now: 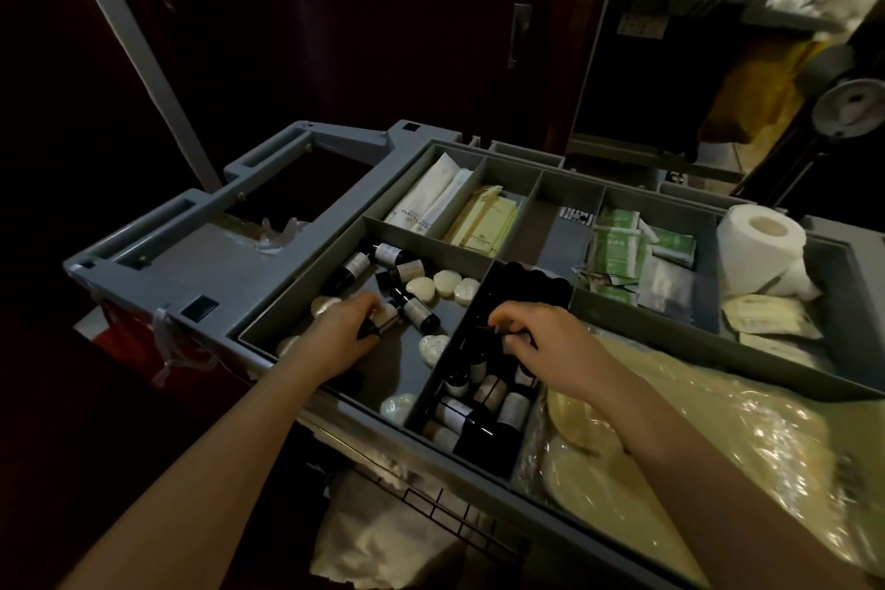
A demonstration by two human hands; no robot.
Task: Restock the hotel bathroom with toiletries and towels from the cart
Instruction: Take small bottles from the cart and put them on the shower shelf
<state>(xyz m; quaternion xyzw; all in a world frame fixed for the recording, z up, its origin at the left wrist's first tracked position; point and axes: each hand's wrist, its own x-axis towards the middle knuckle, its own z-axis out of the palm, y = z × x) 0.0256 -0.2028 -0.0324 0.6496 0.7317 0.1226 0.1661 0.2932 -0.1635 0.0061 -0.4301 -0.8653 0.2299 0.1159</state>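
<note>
Plainly, left hand [342,333] grips one bottle [385,320] (right hand [541,343] pinches another).

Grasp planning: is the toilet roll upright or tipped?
Upright: the toilet roll stands on end, its core hole facing up.

Two arms come in over the near edge of the grey cart [206,254], both uncovered from the picture's border to the fingertips. The left forearm [215,484] is slim and smooth, narrowing to a slender wrist and a small left hand [345,335]. The right forearm [670,446] looks broader, being closer to the lens, and the right hand [541,340] shows rounded knuckles. In the dim light the nails seem short and plain.
</note>
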